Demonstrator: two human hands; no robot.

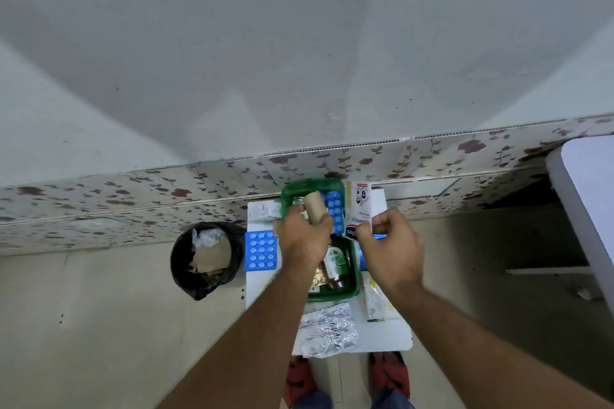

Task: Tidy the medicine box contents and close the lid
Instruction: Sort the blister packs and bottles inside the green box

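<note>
A green medicine box [352, 289] stands open on a small white table [388, 339], its green lid [309, 183] tipped back toward the wall. My left hand [304, 237] grips a brown cardboard roll [315, 207] above the box. My right hand [390, 242] holds a white carton with red and blue print [358, 209] by its lower edge. Inside the box I see a bottle with a green label [334, 264] and a gold strip [318, 277]. A blue blister sheet [335, 209] leans against the lid.
On the table lie another blue blister sheet [261, 251], a silver foil strip [327, 330], a pale tube carton [373, 302] and a small white carton [264, 209]. A black bin with rubbish [206, 256] stands left. A flowered wall strip [133, 189] runs behind.
</note>
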